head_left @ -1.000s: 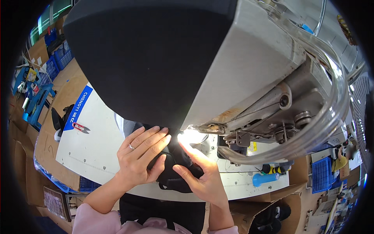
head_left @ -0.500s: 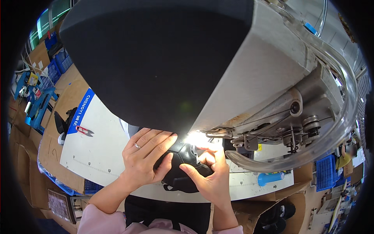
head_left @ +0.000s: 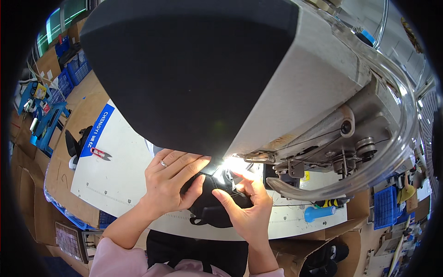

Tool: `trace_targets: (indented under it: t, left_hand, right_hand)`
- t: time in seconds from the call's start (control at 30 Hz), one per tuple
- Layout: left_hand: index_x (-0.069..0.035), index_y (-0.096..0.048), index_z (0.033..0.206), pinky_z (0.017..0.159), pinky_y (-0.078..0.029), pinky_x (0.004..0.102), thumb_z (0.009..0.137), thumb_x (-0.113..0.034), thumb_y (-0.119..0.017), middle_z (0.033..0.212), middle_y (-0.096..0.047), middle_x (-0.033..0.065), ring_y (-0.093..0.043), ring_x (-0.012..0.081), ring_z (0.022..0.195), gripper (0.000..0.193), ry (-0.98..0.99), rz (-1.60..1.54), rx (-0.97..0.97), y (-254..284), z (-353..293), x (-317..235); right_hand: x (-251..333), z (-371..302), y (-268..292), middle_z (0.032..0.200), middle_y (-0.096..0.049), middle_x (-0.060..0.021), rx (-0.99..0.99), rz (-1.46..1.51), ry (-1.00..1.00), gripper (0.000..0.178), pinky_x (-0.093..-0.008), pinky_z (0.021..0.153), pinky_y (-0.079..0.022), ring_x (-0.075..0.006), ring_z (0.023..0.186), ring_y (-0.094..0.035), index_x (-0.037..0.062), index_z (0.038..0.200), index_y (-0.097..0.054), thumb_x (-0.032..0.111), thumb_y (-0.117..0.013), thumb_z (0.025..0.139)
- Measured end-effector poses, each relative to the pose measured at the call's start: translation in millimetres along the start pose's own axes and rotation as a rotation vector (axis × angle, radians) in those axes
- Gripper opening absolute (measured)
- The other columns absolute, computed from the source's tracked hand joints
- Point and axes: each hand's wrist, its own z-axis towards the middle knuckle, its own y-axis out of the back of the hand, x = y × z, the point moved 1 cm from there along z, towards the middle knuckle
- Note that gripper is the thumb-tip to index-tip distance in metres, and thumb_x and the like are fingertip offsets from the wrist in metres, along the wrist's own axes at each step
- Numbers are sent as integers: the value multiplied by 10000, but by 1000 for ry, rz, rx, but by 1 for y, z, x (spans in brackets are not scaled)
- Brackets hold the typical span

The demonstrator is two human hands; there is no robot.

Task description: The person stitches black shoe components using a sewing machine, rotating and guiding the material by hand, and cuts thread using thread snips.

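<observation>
White sewing table (head_left: 120, 184) under both hands, big industrial sewing machine (head_left: 295, 106) looming over it, its lamp glaring right beyond the fingertips. Left hand (head_left: 173, 182) lies flat and spread, ring on one finger, fingers pressing down on the black fabric piece (head_left: 210, 210); not gripping, just pinning it. Right hand (head_left: 244, 207) is half-curled, thumb and forefinger pinching the fabric edge just short of the lit needle area. Fabric sits between the two hands, partly hanging off the near table edge toward the person's lap. Needle itself is washed out by the glare, can't tell if it's down. My read on doing this well: keep the left palm flat so the layers don't creep, steer only with the right pinch, keep fingertips off to the side of the needle line, feed evenly without tugging. Containers: blue crates (head_left: 69, 76) far off past the left hand, contents too small to tell; blue basket (head_left: 385, 207) well right of the right hand, contents unclear; open cardboard box (head_left: 323, 254) below the right wrist holds dark items, likely more fabric pieces. Blue cylinder (head_left: 318, 213) lies on the table right of the right hand; small red-handled snips (head_left: 98, 152) left of the left hand.
</observation>
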Motion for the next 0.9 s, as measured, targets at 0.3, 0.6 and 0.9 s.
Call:
trace_targets:
  t: [0.3, 0.6, 0.9]
  left_hand:
    - [-69, -697, 899, 826, -462, 361, 695, -119, -639, 907, -694, 57, -648, 188, 863, 218, -23, 16, -57, 3, 12, -1]
    - [-72, -702, 889, 814, -462, 344, 685, -110, -635, 882, -699, 49, -653, 186, 825, 218, 28, -117, -93, 2, 11, 7]
    - [12, -652, 971, 921, -436, 409, 753, -164, -620, 1032, -653, 127, -609, 253, 982, 282, -4, 121, -14, 15, 6, -31]
  right_hand:
    - [-1, 7, -3, 785, -623, -27, -18, 57, -80, 430, -164, 638, -412, -32, 716, -522, -63, 1122, -578, 46, -772, 754]
    - [4, 7, -4, 885, -667, -90, 55, 60, -39, 391, -201, 726, -460, -76, 802, -581, -72, 1109, -579, 25, -749, 771]
    - [-49, 17, 25, 936, -658, -43, 166, -53, -173, 447, -240, 800, -468, -88, 853, -581, -2, 1114, -633, 105, -799, 714]
